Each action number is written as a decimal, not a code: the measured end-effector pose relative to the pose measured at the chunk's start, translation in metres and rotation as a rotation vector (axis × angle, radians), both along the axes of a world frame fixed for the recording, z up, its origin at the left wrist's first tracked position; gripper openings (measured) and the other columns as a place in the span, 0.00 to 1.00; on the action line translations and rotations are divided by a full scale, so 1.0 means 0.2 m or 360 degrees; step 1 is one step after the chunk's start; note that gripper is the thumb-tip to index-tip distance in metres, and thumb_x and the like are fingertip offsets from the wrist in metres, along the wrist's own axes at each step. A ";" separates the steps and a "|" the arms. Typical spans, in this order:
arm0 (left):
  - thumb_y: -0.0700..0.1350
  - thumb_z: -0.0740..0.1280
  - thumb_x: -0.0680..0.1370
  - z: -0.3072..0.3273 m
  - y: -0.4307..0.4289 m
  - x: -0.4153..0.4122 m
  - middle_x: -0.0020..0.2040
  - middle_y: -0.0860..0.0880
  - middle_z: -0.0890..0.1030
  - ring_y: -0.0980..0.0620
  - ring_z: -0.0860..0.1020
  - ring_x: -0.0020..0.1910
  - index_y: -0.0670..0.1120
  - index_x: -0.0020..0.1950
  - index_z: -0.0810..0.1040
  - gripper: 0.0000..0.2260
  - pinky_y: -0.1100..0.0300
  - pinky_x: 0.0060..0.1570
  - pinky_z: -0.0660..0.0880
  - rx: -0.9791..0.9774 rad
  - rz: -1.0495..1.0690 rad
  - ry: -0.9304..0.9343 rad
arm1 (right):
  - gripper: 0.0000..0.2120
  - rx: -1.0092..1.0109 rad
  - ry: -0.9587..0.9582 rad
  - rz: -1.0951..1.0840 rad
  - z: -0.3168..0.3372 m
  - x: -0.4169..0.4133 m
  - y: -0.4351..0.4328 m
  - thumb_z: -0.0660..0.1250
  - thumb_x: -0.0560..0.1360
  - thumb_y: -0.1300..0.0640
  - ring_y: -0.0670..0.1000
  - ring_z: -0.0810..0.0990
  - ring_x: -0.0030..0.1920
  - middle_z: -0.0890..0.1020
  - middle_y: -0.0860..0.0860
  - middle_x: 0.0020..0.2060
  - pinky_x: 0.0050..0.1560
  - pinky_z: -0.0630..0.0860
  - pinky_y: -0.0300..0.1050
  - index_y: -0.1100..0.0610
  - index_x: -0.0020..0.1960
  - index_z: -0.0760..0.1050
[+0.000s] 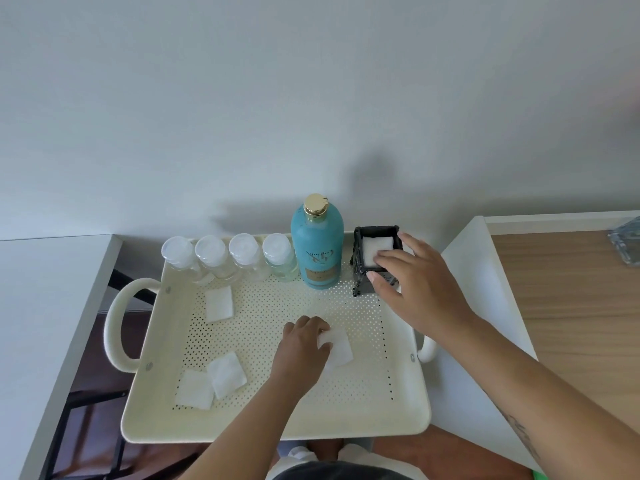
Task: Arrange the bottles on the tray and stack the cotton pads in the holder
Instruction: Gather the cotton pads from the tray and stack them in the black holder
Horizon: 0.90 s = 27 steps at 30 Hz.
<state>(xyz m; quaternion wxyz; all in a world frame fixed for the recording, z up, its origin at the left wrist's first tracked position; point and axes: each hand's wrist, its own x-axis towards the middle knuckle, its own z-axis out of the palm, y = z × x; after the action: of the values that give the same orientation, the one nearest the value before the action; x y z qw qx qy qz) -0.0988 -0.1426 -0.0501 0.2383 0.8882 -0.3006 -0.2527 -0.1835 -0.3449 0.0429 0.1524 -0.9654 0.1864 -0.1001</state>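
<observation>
A cream perforated tray (277, 420) holds several small clear bottles (242, 256) in a row along its back edge, with a tall teal bottle (317, 244) with a gold cap beside them. At the back right stands a black square holder (375, 258) with white cotton pads (375, 247) inside. My right hand (419, 282) rests on the holder, fingertips on the top pad and thumb on its front. My left hand (304, 344) pinches a white cotton pad (339, 348) lying mid-tray. Three more pads lie loose: one pad (219, 303) at the left, two overlapping pads (211, 382) at the front left.
The tray has looped handles (116, 323) at both ends and bridges a gap between a white surface (41, 306) on the left and a white-edged wooden table (571, 306) on the right. A clear object (627, 244) sits at the far right. A wall is right behind.
</observation>
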 end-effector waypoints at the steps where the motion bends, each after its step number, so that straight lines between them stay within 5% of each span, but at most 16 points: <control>1: 0.44 0.66 0.77 0.00 0.00 0.00 0.55 0.52 0.77 0.51 0.69 0.53 0.50 0.61 0.75 0.13 0.57 0.51 0.71 0.0002 0.0001 0.0005 | 0.14 0.0009 -0.0044 -0.0017 0.01 0.00 0.00 0.65 0.77 0.49 0.58 0.71 0.68 0.84 0.49 0.53 0.66 0.69 0.56 0.57 0.54 0.81; 12: 0.48 0.68 0.76 0.11 0.02 0.08 0.44 0.55 0.78 0.58 0.74 0.37 0.54 0.45 0.76 0.02 0.68 0.33 0.68 -0.0152 0.0274 0.0514 | 0.21 0.0013 0.0047 -0.0104 -0.03 0.00 0.00 0.54 0.78 0.41 0.57 0.70 0.66 0.83 0.44 0.52 0.64 0.68 0.55 0.52 0.53 0.79; 19: 0.49 0.71 0.75 0.34 0.00 0.13 0.40 0.49 0.84 0.56 0.74 0.33 0.55 0.44 0.80 0.01 0.63 0.34 0.71 -0.0536 0.0405 0.0828 | 0.11 -0.0007 -0.0290 -0.0130 0.02 -0.02 0.03 0.64 0.76 0.48 0.55 0.74 0.60 0.83 0.45 0.49 0.58 0.67 0.50 0.52 0.53 0.79; 23: 0.49 0.71 0.75 0.46 -0.04 0.16 0.39 0.52 0.84 0.60 0.77 0.36 0.55 0.45 0.81 0.01 0.70 0.36 0.74 -0.0740 0.0372 0.0852 | 0.09 0.0435 -0.0486 -0.0157 0.09 -0.04 0.10 0.64 0.77 0.48 0.46 0.75 0.50 0.80 0.41 0.46 0.50 0.70 0.38 0.51 0.52 0.79; 27: 0.51 0.71 0.75 0.54 -0.08 0.18 0.44 0.46 0.84 0.54 0.78 0.40 0.55 0.47 0.82 0.03 0.62 0.41 0.75 -0.0813 0.0288 0.0858 | 0.10 0.1064 -0.0430 -0.0311 0.13 -0.05 0.16 0.67 0.75 0.47 0.41 0.78 0.46 0.82 0.41 0.45 0.40 0.71 0.27 0.49 0.54 0.79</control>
<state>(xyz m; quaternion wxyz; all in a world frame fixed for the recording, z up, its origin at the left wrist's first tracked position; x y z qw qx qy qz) -0.0633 -0.1590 0.0577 0.5438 0.7249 -0.2008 -0.3721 -0.1930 -0.3132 0.0688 0.4723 -0.8180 0.2784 -0.1741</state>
